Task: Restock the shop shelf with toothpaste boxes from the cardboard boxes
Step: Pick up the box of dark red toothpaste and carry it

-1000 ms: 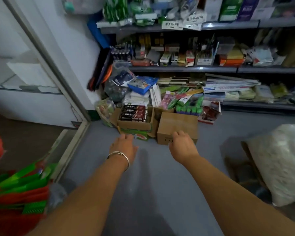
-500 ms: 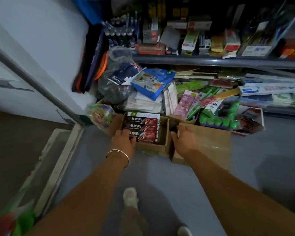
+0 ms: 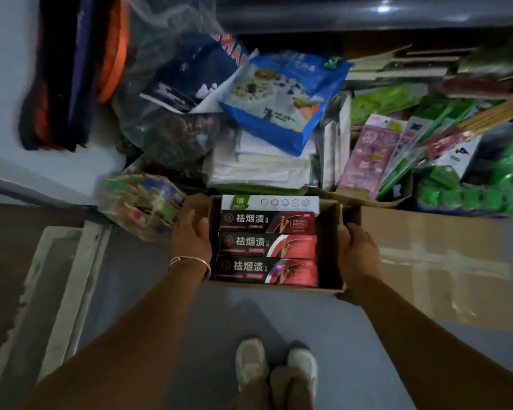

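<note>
- On the floor before the low shelf, an open cardboard box holds red toothpaste boxes in a row.
- Left hand and right hand press flat against its opposite sides, fingers curled around the walls.
- Judged step: fetching stock; next likely calls for a level lift clear of the closed carton touching its right side.

Silver bangle, pale sneakers

dim indoor light | glare on shelf edge | edges motion-blurred, wide-angle bowed

Glossy printed toothpaste boxes fill a matt cardboard box.
</note>
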The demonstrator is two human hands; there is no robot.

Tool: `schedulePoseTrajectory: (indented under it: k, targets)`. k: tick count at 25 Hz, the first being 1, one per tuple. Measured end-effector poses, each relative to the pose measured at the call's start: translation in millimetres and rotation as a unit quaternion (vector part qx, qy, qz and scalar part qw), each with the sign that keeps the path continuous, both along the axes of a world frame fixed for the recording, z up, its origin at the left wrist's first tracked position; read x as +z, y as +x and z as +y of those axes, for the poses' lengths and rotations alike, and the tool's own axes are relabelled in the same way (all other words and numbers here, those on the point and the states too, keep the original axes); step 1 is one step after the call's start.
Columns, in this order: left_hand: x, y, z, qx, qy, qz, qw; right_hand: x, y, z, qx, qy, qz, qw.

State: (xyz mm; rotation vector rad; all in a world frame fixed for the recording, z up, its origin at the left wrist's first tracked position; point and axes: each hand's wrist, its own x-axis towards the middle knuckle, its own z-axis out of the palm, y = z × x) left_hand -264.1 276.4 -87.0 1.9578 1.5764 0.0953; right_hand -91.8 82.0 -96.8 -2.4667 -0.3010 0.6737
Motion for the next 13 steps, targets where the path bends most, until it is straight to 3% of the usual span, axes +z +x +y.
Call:
schedulePoseTrajectory:
  k: [7,13]
  targets:
    - [-100.1,3.4,21.4,0.075,-0.073,-0.022,0.994,-120.9,26.8,13.4,-0.089,-0.036,0.058,0.994]
    - [-118.7,11.4,28.9,0.084,-0.118,0.066,0.987,-135.3,35.7,13.4,-0.118,-0.062,0.058,0.989]
